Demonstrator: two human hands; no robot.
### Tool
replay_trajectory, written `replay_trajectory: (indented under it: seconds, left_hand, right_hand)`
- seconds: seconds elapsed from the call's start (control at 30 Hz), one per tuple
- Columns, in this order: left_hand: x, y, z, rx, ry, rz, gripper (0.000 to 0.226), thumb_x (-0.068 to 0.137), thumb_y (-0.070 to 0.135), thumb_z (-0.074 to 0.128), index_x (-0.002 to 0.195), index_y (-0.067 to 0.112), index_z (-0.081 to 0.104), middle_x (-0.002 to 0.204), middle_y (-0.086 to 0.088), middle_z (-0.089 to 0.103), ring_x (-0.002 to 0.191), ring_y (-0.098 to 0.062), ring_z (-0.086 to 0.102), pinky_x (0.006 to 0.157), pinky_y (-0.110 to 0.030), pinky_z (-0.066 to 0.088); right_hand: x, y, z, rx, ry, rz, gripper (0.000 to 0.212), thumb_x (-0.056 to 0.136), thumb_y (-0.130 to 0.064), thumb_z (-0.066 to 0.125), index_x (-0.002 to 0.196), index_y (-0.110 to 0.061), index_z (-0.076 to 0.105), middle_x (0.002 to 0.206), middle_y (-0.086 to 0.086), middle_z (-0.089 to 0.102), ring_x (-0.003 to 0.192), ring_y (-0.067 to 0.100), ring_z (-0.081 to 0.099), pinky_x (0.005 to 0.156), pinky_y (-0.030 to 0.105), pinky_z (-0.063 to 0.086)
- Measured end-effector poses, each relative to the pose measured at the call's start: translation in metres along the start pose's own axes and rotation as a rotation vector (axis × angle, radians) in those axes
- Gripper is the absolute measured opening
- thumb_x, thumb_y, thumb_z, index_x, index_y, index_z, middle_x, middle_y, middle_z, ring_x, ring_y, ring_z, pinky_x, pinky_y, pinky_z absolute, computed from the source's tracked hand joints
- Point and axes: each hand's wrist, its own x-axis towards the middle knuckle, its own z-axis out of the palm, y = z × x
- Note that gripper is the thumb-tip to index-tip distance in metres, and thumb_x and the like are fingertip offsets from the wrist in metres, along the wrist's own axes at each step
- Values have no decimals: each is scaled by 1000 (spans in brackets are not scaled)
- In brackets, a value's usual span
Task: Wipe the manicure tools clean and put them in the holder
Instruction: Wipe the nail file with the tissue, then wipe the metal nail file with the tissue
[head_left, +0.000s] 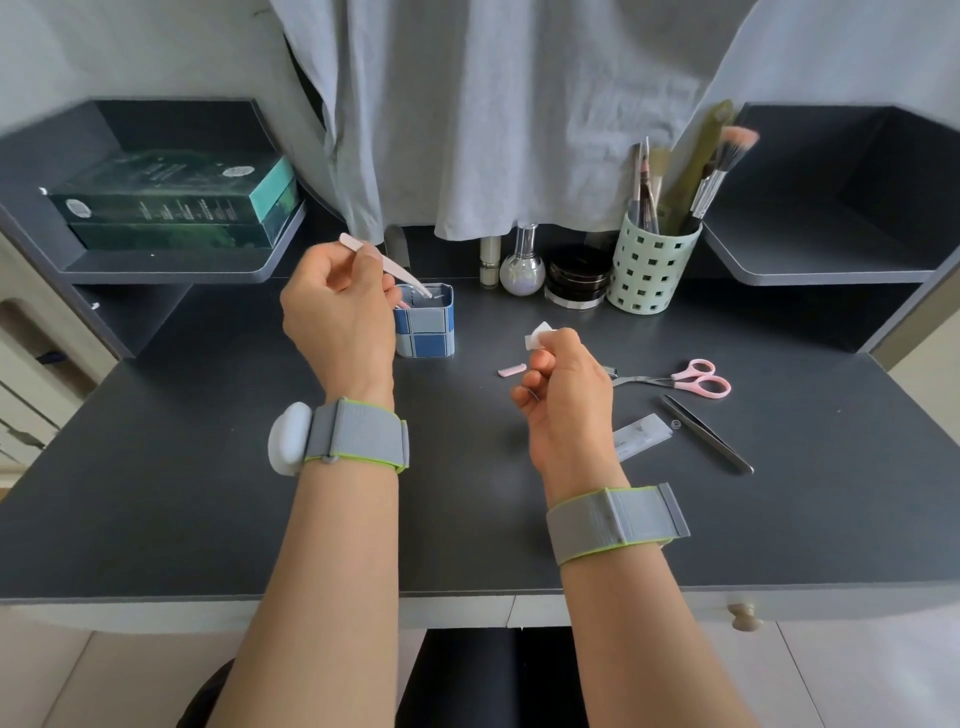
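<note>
left hand (337, 306) holds pink tweezers (387, 266), tip in holder (426, 327).

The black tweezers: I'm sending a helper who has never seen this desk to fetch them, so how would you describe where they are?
On the dark desk, look to the right half, past the right hand. Just below the pink-handled scissors and right of a small grey packet lie the black tweezers, slanting toward the desk's front. They are the only plain dark, slim, pointed tool there.
</note>
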Motion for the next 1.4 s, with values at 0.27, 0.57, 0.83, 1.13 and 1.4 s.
replay_trajectory:
  seconds: [0.27,0.57,0.83,1.13,1.4]
  left_hand:
    - [-3,-15,5,123,-50,20,9,88,21,66,80,22,70,74,0,72,61,-9,70,74,-41,63]
    - [-6,-20,12,151,-85,-6,9,88,20,67,81,20,73,68,0,68,52,-5,64,74,-43,62]
    - [-6,-22,16,200,-110,-11,8,92,19,66,91,16,74,79,-1,71,59,-9,68,65,-34,63]
    - [-9,-27,14,231,-120,-46,15,94,17,66,108,15,71,91,-1,70,74,-16,72,57,-19,57]
    - [-23,-14,14,123,-106,13,36,90,12,64,125,19,60,80,1,66,58,-7,67,68,-34,63]
  right_hand:
    - [3,3,-1,-1,-6,8,8,89,-13,57,81,-16,58,56,-6,44,50,9,37,55,24,37]
    - [6,4,-2,8,-8,14,13,89,-12,58,77,-19,57,56,-7,44,51,10,36,54,23,36]
    - [8,0,-2,-1,-14,10,14,90,-12,58,77,-18,56,56,-6,44,50,10,36,53,24,36]
    - [7,-1,-1,-12,-26,10,8,90,-13,57,83,-15,59,55,-6,45,49,8,38,53,23,36]
    - [4,-6,-11,-10,-24,-7,8,88,-13,60,82,-16,57,57,-6,45,52,10,36,54,25,36]
